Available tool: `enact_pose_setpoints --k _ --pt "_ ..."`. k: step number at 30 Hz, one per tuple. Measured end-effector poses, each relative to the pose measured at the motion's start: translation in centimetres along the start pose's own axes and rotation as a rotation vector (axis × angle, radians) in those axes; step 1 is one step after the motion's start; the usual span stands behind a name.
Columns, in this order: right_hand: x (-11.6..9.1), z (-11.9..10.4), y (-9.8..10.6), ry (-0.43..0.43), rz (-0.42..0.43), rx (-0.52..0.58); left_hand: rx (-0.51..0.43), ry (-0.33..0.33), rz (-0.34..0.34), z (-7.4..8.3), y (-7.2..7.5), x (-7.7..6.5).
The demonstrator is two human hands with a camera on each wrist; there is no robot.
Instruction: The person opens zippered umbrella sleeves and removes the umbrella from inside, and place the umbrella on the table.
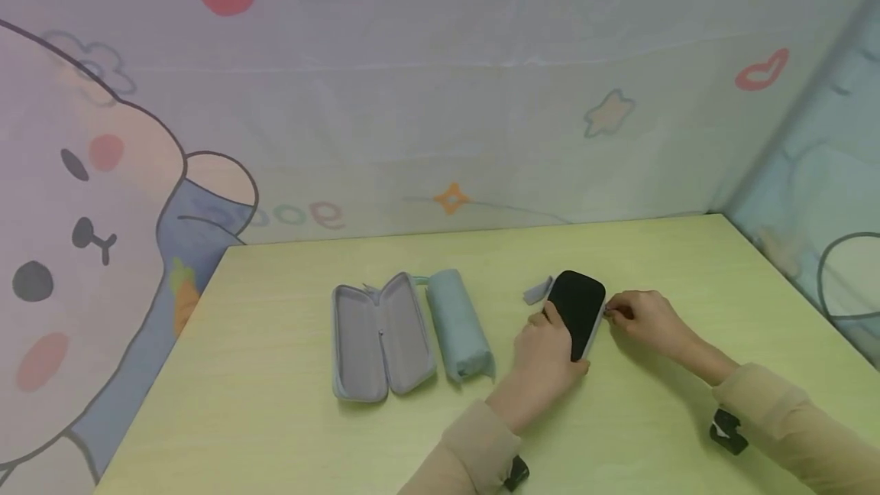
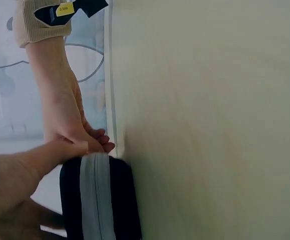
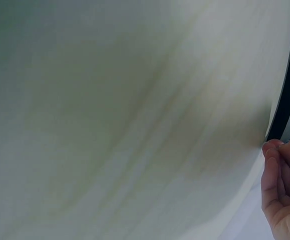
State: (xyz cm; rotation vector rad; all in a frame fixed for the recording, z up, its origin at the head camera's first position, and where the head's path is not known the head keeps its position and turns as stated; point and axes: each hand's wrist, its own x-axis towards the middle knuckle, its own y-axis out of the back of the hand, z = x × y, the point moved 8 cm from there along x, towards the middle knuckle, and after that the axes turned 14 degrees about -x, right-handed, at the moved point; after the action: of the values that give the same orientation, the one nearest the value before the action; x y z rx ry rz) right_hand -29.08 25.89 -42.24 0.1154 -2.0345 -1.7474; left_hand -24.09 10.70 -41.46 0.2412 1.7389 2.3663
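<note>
A black zip case [image 1: 579, 308] with a grey zipper band [image 2: 97, 195] is held at its near left side by my left hand [image 1: 543, 357]. The thumb lies at the near end and the fingers along the left edge. On the case's right side, thumb and index finger of my right hand [image 1: 646, 319] pinch the zipper pull, which is mostly hidden by the fingertips. In the right wrist view, the right hand [image 3: 285, 190] meets the grey band low on the case's edge. A short grey strap [image 1: 538, 291] sticks out from the case's far left side.
Left of the case lies a rolled light-blue pouch [image 1: 459, 325]. Beside that, a grey-lined pencil case [image 1: 360, 346] lies spread open. All are on a pale yellow-green table [image 1: 261, 373], backed by a printed cloth [image 1: 426, 113].
</note>
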Motion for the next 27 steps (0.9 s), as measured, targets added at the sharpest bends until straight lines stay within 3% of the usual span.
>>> enact_pose_setpoints --k 6,9,17,27 --pt "0.3 -0.1 -0.1 -0.039 -0.002 0.024 -0.087 -0.202 -0.113 -0.9 0.2 -0.5" --pt "0.4 -0.2 -0.1 -0.047 0.005 0.039 -0.114 -0.266 -0.141 -1.1 0.6 -0.5" --pt "0.1 -0.3 -0.1 -0.044 0.01 0.043 -0.101 -0.306 -0.183 -1.2 0.4 -0.4" --pt "0.0 -0.4 0.2 -0.046 0.014 0.023 -0.071 -0.305 -0.172 -1.0 0.3 -0.2"
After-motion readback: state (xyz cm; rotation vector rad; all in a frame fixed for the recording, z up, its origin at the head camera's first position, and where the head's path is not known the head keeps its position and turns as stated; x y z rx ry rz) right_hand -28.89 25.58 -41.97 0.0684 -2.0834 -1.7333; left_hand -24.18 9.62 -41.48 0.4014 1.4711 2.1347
